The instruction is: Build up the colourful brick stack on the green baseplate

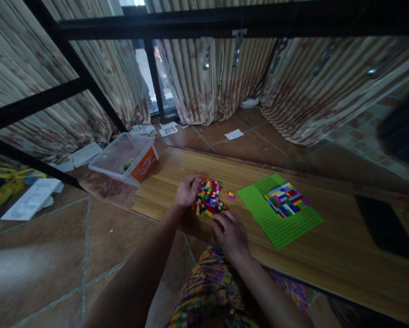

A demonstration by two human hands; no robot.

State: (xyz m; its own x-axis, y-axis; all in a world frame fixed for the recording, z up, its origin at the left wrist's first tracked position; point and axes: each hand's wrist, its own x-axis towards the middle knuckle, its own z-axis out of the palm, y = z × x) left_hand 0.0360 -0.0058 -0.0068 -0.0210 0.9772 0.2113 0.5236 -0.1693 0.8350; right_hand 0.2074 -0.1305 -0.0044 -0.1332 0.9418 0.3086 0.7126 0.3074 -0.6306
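Here | left hand [187, 190] cupped loosely against brick pile [208, 197], right hand [229, 232] just below, grip unclear | bricks light, hard, loose: pinch one by its sides

One green baseplate [279, 217] — one brick pile [208, 197] — one plastic box [124, 157]

The tabletop [327, 255] is smooth, slightly glossy wood; on it lie glossy plastic bricks [208, 197], beside a studded plastic baseplate [259, 200].

Dim, warm indoor light from the window [146, 68] behind, soft blur throughout, strong wide-angle bending at edges.
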